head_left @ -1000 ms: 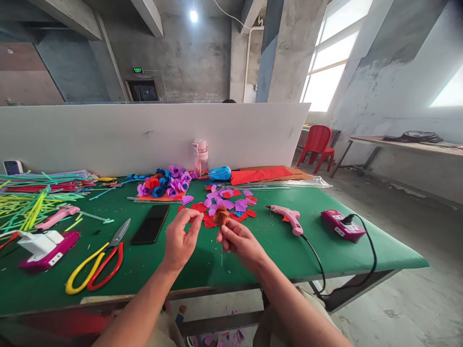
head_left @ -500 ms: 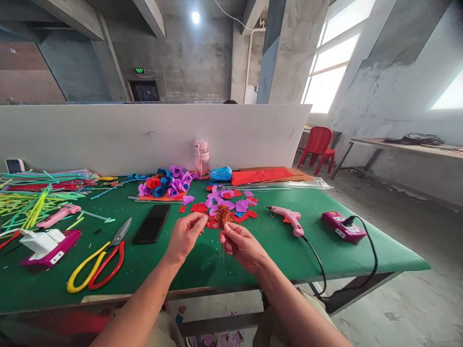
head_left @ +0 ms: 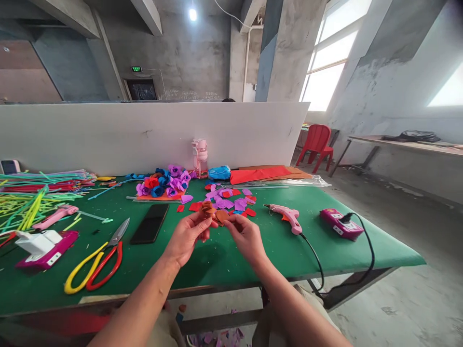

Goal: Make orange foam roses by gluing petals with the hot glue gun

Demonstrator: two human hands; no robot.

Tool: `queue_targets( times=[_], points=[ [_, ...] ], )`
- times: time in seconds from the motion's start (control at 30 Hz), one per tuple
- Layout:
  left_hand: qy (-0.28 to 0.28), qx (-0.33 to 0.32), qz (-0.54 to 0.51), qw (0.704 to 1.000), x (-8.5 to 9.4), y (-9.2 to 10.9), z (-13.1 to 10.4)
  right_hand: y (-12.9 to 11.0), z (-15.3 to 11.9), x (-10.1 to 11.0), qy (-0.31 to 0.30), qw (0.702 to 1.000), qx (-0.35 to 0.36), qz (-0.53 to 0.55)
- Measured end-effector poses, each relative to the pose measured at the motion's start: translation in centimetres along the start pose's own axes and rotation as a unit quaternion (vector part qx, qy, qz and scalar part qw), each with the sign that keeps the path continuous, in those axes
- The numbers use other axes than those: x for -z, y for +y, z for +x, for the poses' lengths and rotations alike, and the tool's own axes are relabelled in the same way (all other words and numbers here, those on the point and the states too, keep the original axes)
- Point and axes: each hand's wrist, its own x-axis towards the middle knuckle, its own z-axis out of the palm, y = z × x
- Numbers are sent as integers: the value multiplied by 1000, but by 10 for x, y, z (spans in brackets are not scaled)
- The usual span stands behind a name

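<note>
Between my hands is a brown paper flower point(head_left: 207, 209), tilted over to the left, with one petal point(head_left: 221, 217) sticking out to the right. My left hand point(head_left: 188, 235) is closed around the base of the flower. With thumb and forefinger, my right hand point(head_left: 246, 236) pinches the edge of that outer petal. Fingers hide the flower's lower part. Just beyond lie loose purple, red and blue paper petals point(head_left: 222, 204). Finished purple, blue and red paper flowers point(head_left: 175, 182) are heaped behind them to the left.
On the right lie a pink glue gun point(head_left: 287, 214) and a magenta power strip point(head_left: 341, 224), joined by a black cable. Scissors point(head_left: 116, 236) and a black phone point(head_left: 150, 223) are on the left, near coloured sticks point(head_left: 36, 207). A white board point(head_left: 152, 140) closes off the back.
The brown flower has passed from my right hand to my left and tipped leftward. My right hand now grips its outer petal. The view has shifted slightly.
</note>
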Motion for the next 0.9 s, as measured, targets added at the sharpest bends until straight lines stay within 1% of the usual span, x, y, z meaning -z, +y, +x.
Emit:
queue_targets(
  times=[0.07,0.13,0.2,0.3,0.4,0.5,0.67,0.77,0.83,0.9],
  points=[
    [-20,30,12,999,2,-1,0,-4,1,6,47,993,82,-68],
    [-31,49,28,998,2,-3,1,-7,1,10,61,981,142,-116],
    [-41,59,44,996,3,-5,1,-9,1,11,66,970,179,-151],
    [-45,61,61,995,2,-7,3,-10,0,11,69,954,213,-197],
    [-51,58,75,994,0,-8,3,-9,-1,10,72,941,230,-239],
    [-58,54,87,993,-2,-8,2,-9,-2,11,66,935,226,-266],
    [-54,43,115,991,-5,-7,1,-9,-2,14,53,944,209,-251],
    [-40,37,135,989,-5,-7,2,-10,-2,15,63,949,199,-236],
    [-27,32,152,987,-4,-8,2,-12,-2,15,70,949,208,-228],
    [-21,27,166,985,-4,-9,3,-13,-2,15,63,943,233,-231]
  ],
)
